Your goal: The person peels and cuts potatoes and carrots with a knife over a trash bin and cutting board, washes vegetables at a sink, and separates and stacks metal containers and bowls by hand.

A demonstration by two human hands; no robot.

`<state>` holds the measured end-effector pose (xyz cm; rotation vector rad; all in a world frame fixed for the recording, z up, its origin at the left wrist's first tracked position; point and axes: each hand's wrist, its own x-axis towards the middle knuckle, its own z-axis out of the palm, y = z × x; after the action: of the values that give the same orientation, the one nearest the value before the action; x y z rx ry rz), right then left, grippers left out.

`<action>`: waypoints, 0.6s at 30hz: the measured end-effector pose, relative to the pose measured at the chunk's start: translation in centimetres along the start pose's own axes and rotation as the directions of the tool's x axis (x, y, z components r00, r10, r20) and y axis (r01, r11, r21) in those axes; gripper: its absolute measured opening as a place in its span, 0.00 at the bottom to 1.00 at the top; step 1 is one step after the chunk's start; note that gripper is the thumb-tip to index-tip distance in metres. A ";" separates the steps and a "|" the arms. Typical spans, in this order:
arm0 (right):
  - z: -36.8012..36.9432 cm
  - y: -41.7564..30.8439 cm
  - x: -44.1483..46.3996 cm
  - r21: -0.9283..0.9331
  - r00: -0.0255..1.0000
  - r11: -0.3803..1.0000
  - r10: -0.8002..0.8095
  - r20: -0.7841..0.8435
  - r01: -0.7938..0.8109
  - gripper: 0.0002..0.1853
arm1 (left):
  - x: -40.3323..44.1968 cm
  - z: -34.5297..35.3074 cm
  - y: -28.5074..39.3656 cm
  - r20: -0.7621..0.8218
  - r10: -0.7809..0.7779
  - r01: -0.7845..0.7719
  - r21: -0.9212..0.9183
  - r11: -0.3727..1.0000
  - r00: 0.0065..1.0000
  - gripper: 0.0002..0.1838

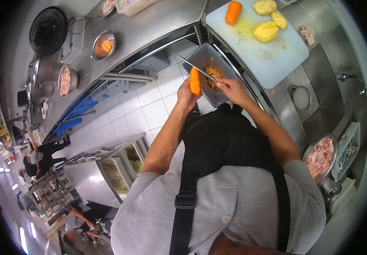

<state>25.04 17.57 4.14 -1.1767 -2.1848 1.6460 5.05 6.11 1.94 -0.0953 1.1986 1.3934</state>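
My left hand (pixel 186 96) is closed round the lower part of a peeled orange carrot (pixel 195 80), which points upward. In my right hand (pixel 232 90) is a knife (pixel 196 67), its long thin blade crossing just by the carrot's top end. Both hands are over a grey bin (pixel 199 55) with orange and yellowish peelings (pixel 213 76) inside. On the white cutting board (pixel 272 59) to the right lie another peeled carrot (pixel 233 12) and several peeled potatoes (pixel 266 32).
A metal bowl with carrot pieces (pixel 107 46) and a bowl of raw meat (pixel 65 81) stand on the left counter. At right are a sink (pixel 321 91) with a tap (pixel 349 77) and a bowl of raw meat pieces (pixel 320 158). Other people (pixel 43 155) work at far left.
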 end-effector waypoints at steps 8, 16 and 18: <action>-0.2 -1.0 -4.0 0.054 0.990 0.991 -0.124 0.060 0.121 0.20 | 2.0 -0.5 1.4 -0.134 0.020 -0.044 -0.179 0.983 0.991 0.22; -1.3 -1.0 -5.5 -0.023 0.969 0.970 -0.240 0.057 0.242 0.20 | 3.2 -0.8 1.6 -0.188 -0.040 -0.016 -0.288 0.958 0.981 0.21; -1.4 -1.2 -5.6 -0.030 0.970 0.971 -0.236 0.053 0.238 0.20 | 3.3 -1.0 1.4 -0.149 -0.042 -0.005 -0.301 0.954 0.988 0.20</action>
<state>29.05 14.81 7.49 -0.8507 -2.2904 1.5563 2.49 8.09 0.06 -0.4343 1.0990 1.5659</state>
